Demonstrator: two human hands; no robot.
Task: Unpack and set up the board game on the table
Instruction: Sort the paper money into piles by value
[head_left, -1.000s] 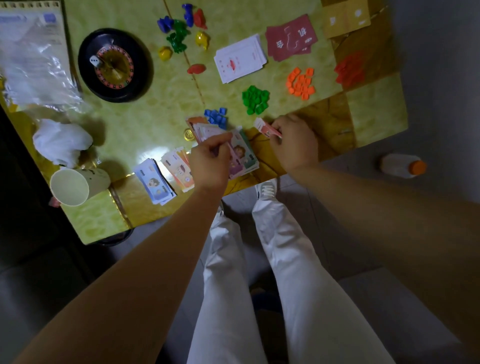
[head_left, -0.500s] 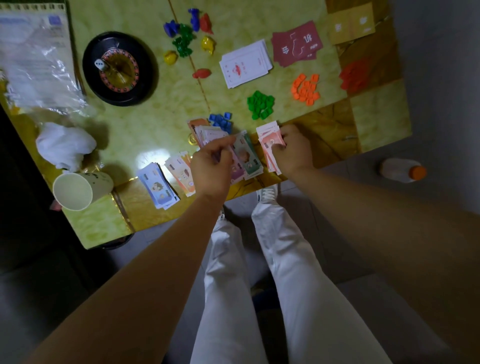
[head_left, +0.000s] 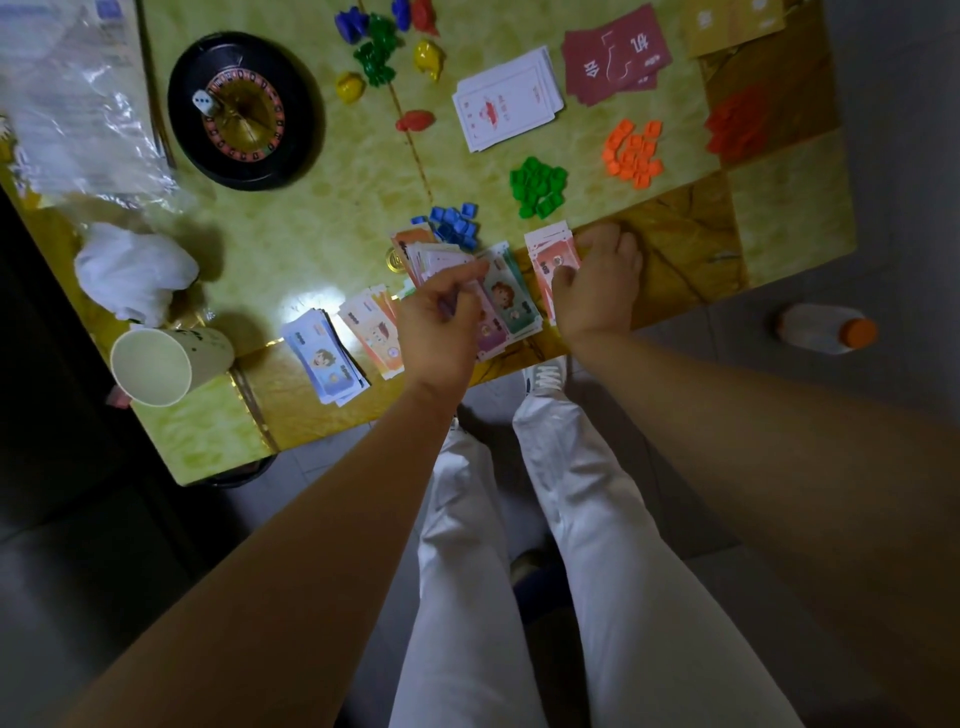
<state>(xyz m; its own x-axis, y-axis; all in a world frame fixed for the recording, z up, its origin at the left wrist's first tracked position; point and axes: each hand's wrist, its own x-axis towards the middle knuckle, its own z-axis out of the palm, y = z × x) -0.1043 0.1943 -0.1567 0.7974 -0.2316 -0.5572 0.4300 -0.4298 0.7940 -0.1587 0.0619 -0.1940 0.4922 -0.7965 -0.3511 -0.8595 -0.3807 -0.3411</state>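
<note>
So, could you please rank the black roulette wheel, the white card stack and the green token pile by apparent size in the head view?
Largest to smallest:
1. black roulette wheel
2. white card stack
3. green token pile

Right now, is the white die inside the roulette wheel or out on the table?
Inside: the white die lies within the roulette wheel, surrounded by its black rim.

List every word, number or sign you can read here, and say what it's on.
No text reads with certainty.
dark red cards: large white characters, seen upside down, not legible.
roulette wheel: ring numbers too small.
white cards: red print blurred.
play-money notes: figures blurred.
paper cup: dark marks, unreadable.
</note>
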